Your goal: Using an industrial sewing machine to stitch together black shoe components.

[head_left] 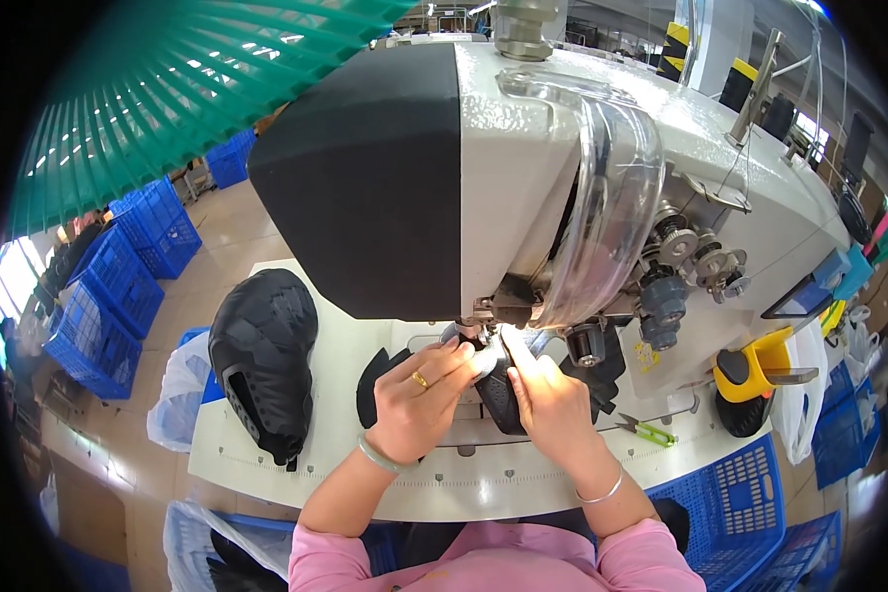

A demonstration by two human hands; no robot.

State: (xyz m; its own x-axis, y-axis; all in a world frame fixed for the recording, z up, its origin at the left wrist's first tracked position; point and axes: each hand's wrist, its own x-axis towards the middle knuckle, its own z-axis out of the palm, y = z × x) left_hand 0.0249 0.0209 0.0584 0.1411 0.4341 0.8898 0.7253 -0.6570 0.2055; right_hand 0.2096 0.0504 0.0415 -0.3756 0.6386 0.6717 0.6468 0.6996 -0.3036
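A black piece that looks like a shoe upper (pixel 503 403) lies under the needle area of a white and black sewing machine (pixel 523 148). My left hand (pixel 416 397) grips its left side, fingers bunched close to the lit presser foot (pixel 481 333). On the other side my right hand (pixel 553 403) pinches the piece, with the index finger stretched toward the needle. Something whitish shows between my fingertips, too small to make out. More black pieces lie beside my left hand (pixel 373 387) and behind the right one. The fingertips partly hide the sewing spot.
A stack of black uppers (pixel 266 355) sits on the white tabletop (pixel 217 449) at left. Green thread snips (pixel 651 432) and a yellow holder (pixel 768 360) are at right. Blue crates (pixel 725 503) stand below and around; a green slatted cover (pixel 168 99) hangs upper left.
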